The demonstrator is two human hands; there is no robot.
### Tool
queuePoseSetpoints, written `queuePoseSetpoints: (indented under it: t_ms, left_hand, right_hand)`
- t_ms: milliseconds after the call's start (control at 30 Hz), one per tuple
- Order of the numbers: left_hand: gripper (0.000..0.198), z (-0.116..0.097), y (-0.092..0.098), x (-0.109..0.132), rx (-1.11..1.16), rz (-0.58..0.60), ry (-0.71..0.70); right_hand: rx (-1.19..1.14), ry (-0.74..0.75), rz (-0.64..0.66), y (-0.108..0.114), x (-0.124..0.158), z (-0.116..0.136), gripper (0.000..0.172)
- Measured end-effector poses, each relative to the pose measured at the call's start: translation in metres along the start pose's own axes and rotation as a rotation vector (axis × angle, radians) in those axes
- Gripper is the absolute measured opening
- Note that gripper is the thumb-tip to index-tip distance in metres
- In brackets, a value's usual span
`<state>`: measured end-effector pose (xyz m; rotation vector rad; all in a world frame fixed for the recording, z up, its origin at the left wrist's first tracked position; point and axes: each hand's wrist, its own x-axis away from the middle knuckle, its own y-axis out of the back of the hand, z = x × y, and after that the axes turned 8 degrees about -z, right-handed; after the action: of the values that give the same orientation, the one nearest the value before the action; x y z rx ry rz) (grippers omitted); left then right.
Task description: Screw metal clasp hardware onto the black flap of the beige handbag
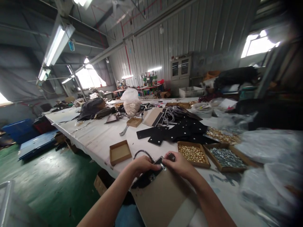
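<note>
A tan flat board point(161, 195) with a black strip point(144, 180) along its far edge leans toward me over the table's near edge. Small metal fittings point(163, 166) sit on the strip. My left hand point(143, 165) grips the strip from the left, its thumb beside the fitting. A dark cord loop point(143, 152) arches up behind that hand. My right hand point(177, 164) is closed at the strip's right end, with thumb and fingertips by the fitting. A small dark object point(171, 156) pokes out of its curled fingers; its kind is unclear.
Beyond my hands lie an open cardboard tray point(120, 152), a box of gold-coloured rivets point(191, 153) and a box of silver washers point(226, 157). Black pieces with metal eyelets point(180, 132) are piled farther back. Plastic bags point(270, 189) crowd the right side.
</note>
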<state>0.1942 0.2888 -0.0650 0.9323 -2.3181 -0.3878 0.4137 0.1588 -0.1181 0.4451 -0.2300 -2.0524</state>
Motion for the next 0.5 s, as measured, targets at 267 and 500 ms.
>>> queuePoseSetpoints:
  t_ms: [267, 500]
  left_hand:
    - [0.029, 0.006, -0.02, -0.012, 0.406, 0.147, 0.17]
    - [0.015, 0.014, -0.047, -0.009, 0.64, 0.205, 0.246]
  right_hand:
    - [0.076, -0.07, 0.024, 0.012, 0.0, -0.004, 0.048]
    - [0.082, -0.119, 0.026, 0.018, 0.001, -0.009, 0.052]
